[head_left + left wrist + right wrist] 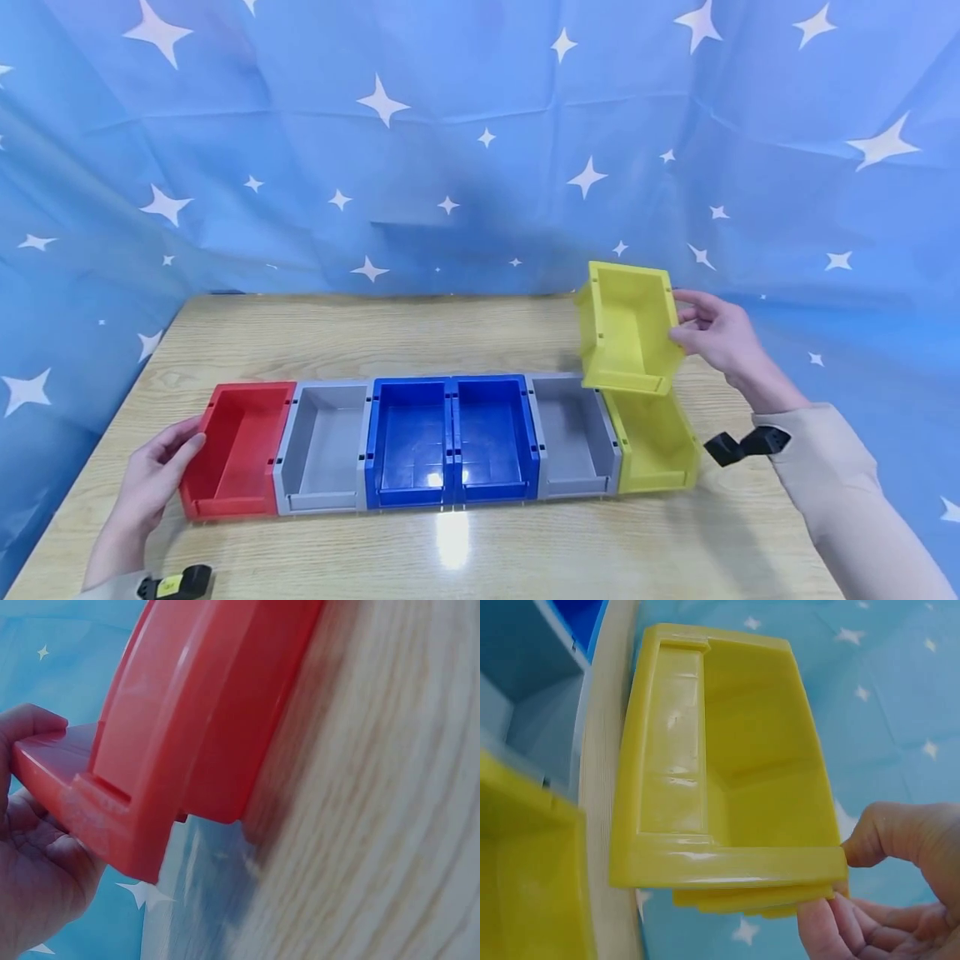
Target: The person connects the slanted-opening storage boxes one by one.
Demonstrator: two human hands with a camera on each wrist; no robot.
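My right hand (716, 333) pinches the right side wall of a yellow storage bin (637, 325), thumb on one face and fingers on the other. This bin is held up off the table, its lower edge overlapping the back of a second yellow bin (656, 437) in the head view. In the right wrist view the raised yellow bin (765, 750) has nothing in it. At the row's left end, my left hand (153, 475) grips the outer wall of a red bin (240, 450). The left wrist view shows the thumb over the rim of the red bin (165, 712), with fingers beneath.
Between the red and yellow bins stand a grey bin (330, 442), two blue bins (412, 437) and another grey bin (573, 433), side by side. They sit on a wood-grain table (375, 333). A blue star-patterned cloth (450, 150) hangs behind.
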